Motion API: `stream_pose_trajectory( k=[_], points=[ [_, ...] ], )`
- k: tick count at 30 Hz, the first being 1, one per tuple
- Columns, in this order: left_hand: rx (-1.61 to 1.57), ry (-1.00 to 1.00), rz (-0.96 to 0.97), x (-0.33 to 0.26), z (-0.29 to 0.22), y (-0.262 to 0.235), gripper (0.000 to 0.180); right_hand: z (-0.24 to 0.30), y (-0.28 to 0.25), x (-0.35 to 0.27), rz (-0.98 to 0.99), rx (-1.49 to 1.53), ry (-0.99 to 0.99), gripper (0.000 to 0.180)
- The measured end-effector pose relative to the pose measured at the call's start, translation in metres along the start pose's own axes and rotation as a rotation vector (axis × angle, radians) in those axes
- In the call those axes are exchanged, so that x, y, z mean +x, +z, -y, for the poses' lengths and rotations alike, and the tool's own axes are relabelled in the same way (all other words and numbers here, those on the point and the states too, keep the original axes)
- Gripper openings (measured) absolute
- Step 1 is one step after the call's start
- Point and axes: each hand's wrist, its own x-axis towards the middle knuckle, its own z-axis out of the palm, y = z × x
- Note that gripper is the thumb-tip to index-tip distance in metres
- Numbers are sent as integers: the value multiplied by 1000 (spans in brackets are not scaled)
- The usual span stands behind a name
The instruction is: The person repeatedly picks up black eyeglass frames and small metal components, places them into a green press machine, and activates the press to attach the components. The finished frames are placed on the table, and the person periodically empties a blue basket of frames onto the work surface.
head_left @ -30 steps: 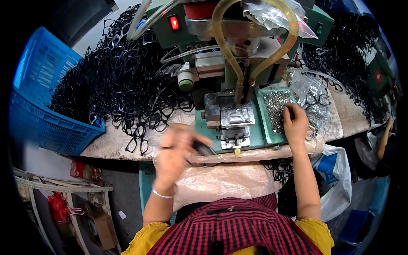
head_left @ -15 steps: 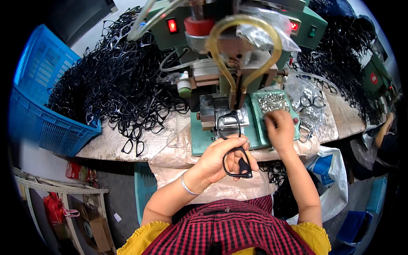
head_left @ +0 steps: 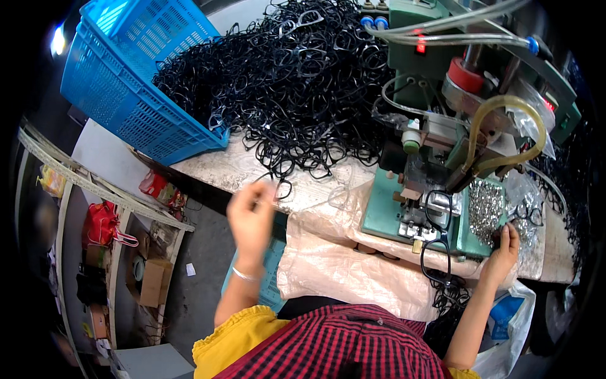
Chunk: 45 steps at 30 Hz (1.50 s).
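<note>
My left hand (head_left: 251,218), smeared by motion, is at the table's front edge. Its fingertips are beside a black glasses frame (head_left: 285,189) at the near end of a large pile of similar frames (head_left: 297,95); I cannot tell whether they touch it. Another black glasses frame (head_left: 437,239) rests unheld at the green press (head_left: 385,211), one rim over the metal block and the other hanging past the front edge. My right hand (head_left: 500,256) is at the near right corner of a green tray (head_left: 464,237) of small silvery metal parts (head_left: 485,208), fingers pressed together. Whatever they pinch is too small to make out.
A blue plastic crate (head_left: 145,120) lies tipped beside the pile at the left. The press's yellowish hose loop (head_left: 543,126) arches above the tray. Clear plastic bags (head_left: 524,196) lie right of the tray. Shelving (head_left: 120,252) stands at lower left.
The view has swung left. My left hand has let go of the glasses frame at the press and moved left to the pile. My right hand has drawn back from the metal parts to the tray's corner.
</note>
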Motion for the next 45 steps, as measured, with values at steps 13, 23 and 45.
stream_pose_trajectory(
  k=[13, 23, 45],
  points=[
    [1183, 742, 74, 176, 95, 14, 28, 42, 70, -21, 209, -465, -270, 16],
    [998, 805, 197, 157, 103, 24, 46, 61, -27, -63, 74, -632, -305, 15],
    [-493, 98, 245, 82, 14, 113, 25, 130, 167, -72, 438, 320, 162, 52]
  ],
)
